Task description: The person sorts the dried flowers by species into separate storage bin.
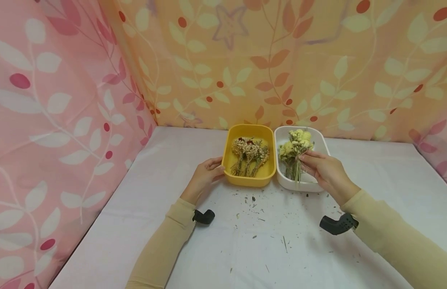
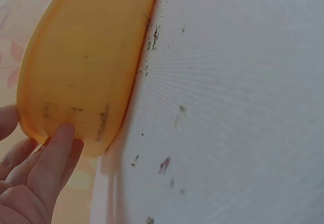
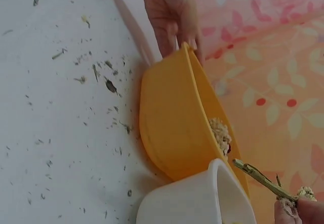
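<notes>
My right hand (image 1: 326, 170) pinches a small bunch of pale yellow dried flowers (image 1: 300, 143) by its stems, over a white tub (image 1: 322, 141). In the right wrist view the stem end (image 3: 260, 177) juts from the fingertips. More yellow dried flowers (image 1: 286, 154) lie in the white tub, partly hidden by the held bunch. Beside it stands a yellow tub (image 1: 249, 181), with several bunches of cream and dark red dried flowers (image 1: 250, 150) inside. My left hand (image 1: 206, 176) rests its extended fingers against the yellow tub's left end; the wall (image 2: 86, 57) fills much of the left wrist view.
Bits of dried stem and leaf (image 1: 254, 198) are scattered over the white tabletop (image 1: 194, 261) in front of the tubs. A patterned orange cloth (image 1: 245, 80) hangs behind, a pink one (image 1: 64, 120) at left. Black camera mounts (image 1: 339, 224) sit at both wrists.
</notes>
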Motion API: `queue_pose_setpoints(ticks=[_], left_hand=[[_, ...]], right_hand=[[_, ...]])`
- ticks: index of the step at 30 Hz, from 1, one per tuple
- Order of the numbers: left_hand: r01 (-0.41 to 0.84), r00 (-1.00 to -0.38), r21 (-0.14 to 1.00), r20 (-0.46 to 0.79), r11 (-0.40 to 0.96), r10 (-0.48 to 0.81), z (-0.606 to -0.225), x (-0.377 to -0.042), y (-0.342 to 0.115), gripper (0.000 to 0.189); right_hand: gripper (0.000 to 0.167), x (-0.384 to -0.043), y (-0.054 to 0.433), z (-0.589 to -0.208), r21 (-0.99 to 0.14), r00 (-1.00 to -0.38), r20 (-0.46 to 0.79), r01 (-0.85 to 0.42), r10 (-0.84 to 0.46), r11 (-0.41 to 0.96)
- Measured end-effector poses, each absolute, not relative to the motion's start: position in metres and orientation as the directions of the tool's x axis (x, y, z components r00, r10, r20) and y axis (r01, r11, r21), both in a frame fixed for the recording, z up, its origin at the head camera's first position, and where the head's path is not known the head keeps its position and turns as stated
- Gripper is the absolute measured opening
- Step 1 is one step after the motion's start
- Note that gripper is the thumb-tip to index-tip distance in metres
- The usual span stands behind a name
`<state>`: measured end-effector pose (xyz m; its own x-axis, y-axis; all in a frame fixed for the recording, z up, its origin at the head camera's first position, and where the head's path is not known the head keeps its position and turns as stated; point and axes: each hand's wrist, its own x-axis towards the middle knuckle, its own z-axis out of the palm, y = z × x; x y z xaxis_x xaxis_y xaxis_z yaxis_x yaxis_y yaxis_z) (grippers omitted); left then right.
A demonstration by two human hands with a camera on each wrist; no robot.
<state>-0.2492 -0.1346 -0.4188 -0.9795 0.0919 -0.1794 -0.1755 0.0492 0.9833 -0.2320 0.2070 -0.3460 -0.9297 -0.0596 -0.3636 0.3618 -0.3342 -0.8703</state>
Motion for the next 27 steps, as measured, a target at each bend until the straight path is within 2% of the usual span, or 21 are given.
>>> queue_pose_setpoints(ticks=[3,6,10,15,23,27], left_hand=[[-0.177,-0.980,0.983,-0.181,0.047,0.085,-0.419,-0.250,-0.135,0.049],[-0.177,-0.981,0.983,-0.180,0.047,0.078,-0.420,-0.250,-0.135,0.048],[-0.169,-0.982,0.985,-0.172,0.041,0.074,-0.421,-0.250,-0.136,0.047],[-0.177,-0.980,0.983,-0.180,0.041,0.079,-0.422,-0.251,-0.134,0.046],[-0.182,-0.977,0.982,-0.186,0.045,0.103,-0.423,-0.251,-0.132,0.048],[-0.164,-0.980,0.985,-0.169,0.056,0.104,-0.425,-0.249,-0.137,0.049]], right_hand=[[0.063,-0.242,0.207,-0.348,-0.881,-0.934,-0.356,0.347,-0.033,-0.321],[0.077,-0.251,0.205,-0.351,-0.880,-0.932,-0.361,0.341,-0.001,-0.331],[0.072,-0.263,0.202,-0.357,-0.877,-0.924,-0.378,0.339,0.053,-0.341],[0.064,-0.271,0.202,-0.366,-0.904,-0.924,-0.372,0.340,0.086,-0.258],[0.064,-0.274,0.206,-0.377,-0.937,-0.936,-0.345,0.340,0.073,-0.077],[0.060,-0.273,0.208,-0.376,-0.934,-0.933,-0.354,0.349,0.070,-0.076]])
